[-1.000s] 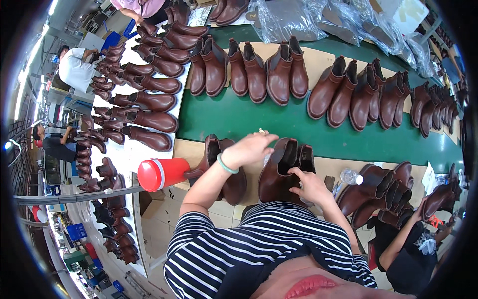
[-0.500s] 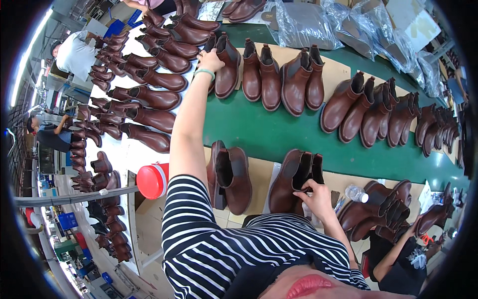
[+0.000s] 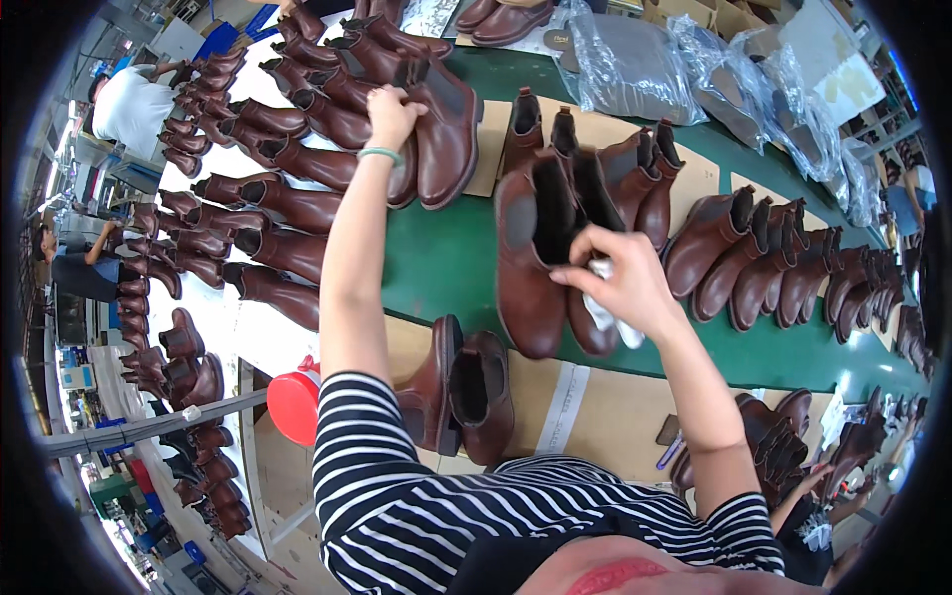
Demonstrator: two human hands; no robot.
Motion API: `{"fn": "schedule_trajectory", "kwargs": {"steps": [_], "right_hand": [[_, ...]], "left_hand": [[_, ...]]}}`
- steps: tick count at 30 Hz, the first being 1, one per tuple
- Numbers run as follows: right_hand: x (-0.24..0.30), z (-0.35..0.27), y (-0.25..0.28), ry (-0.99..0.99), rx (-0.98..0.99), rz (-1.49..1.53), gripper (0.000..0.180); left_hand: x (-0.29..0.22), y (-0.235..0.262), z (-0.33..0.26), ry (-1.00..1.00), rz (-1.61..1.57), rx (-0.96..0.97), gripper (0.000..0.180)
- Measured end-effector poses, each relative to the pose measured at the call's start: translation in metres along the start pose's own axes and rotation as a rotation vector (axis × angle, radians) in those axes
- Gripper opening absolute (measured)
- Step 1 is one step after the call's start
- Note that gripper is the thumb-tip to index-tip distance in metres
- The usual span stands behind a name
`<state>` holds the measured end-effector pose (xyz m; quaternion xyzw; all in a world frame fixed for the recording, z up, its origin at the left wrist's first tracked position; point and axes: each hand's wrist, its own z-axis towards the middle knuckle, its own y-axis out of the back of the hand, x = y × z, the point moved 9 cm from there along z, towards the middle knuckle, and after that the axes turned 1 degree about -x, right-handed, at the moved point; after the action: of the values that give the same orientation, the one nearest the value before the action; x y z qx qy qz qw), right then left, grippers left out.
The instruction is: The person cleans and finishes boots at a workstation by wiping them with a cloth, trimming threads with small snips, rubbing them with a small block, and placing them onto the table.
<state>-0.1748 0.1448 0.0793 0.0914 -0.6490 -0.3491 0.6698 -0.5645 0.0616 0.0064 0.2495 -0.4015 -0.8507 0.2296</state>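
My left hand (image 3: 395, 114) is closed at the top of a brown ankle boot (image 3: 444, 144) with dark elastic sides. The boot's mate (image 3: 402, 180) hangs close beside it, partly hidden by my wrist. Nearer to me, my right hand (image 3: 627, 283) pinches the rims of a second pair of brown ankle boots (image 3: 528, 288), their dark openings toward me. This pair is over the green table, in front of other standing boots. A crumpled white cloth (image 3: 617, 319) is tucked in the same right hand.
Another pair of boots (image 3: 484, 421) stands on cardboard at the near edge, left of a pale strip (image 3: 562, 407). A red-lidded container (image 3: 293, 409) is beside my left arm. Boot rows fill the white table at left. Plastic-wrapped sheets (image 3: 635, 69) lie at the back.
My right hand has carried its pair of boots from the near cardboard forward over the green table. My left hand has shifted slightly left, with its boots. The view has shifted a little.
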Motion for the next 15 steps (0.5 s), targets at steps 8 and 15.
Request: {"fn": "schedule_trajectory", "kwargs": {"steps": [8, 15], "right_hand": [[-0.025, 0.157, -0.096, 0.036, -0.082, 0.054, 0.035], [-0.074, 0.237, -0.152, -0.084, -0.127, -0.020, 0.035]], "left_hand": [[-0.042, 0.250, 0.017, -0.038, 0.125, -0.340, 0.038], [-0.051, 0.334, -0.030, 0.169, -0.010, -0.439, 0.025]]}}
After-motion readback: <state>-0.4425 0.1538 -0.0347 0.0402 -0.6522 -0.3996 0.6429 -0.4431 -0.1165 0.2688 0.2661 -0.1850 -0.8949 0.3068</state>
